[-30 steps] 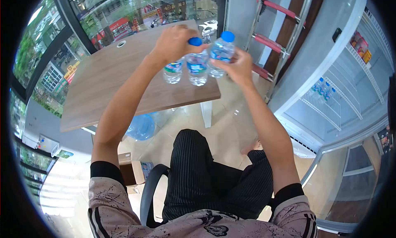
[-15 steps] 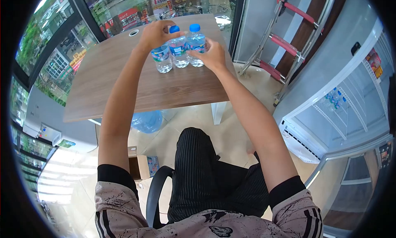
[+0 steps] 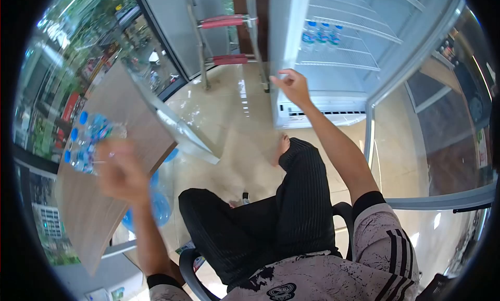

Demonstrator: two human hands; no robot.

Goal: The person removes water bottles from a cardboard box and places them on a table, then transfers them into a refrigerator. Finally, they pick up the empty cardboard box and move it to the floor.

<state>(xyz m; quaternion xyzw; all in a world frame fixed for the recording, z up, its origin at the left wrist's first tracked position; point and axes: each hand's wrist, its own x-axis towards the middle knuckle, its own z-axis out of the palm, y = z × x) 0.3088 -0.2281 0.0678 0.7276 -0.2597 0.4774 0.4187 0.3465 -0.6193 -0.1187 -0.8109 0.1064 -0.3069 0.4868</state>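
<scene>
Apparently between grips, the left hand (image 3: 122, 168) is hovering beside the bottles (image 3: 86, 147) on the worktop (image 3: 148, 129), too blurred to tell its closure, while the empty right hand (image 3: 293, 86), fingers loosely parted, is hanging before the fridge (image 3: 333, 83), any grasp there calling for further reach.

On my left I have a wood-topped counter (image 3: 86, 212), set along dark-framed windows (image 3: 151, 56) with greenery beyond. At the far side I see a pale grey wall (image 3: 166, 14) and, before it, a metal ladder (image 3: 229, 59) with red-covered rungs. Glossy cream floor (image 3: 229, 124) spreads before me, catching white glints of light. Far right, a white refrigerator (image 3: 333, 82) with wire shelves has its glass door (image 3: 396, 150) swung open.
</scene>
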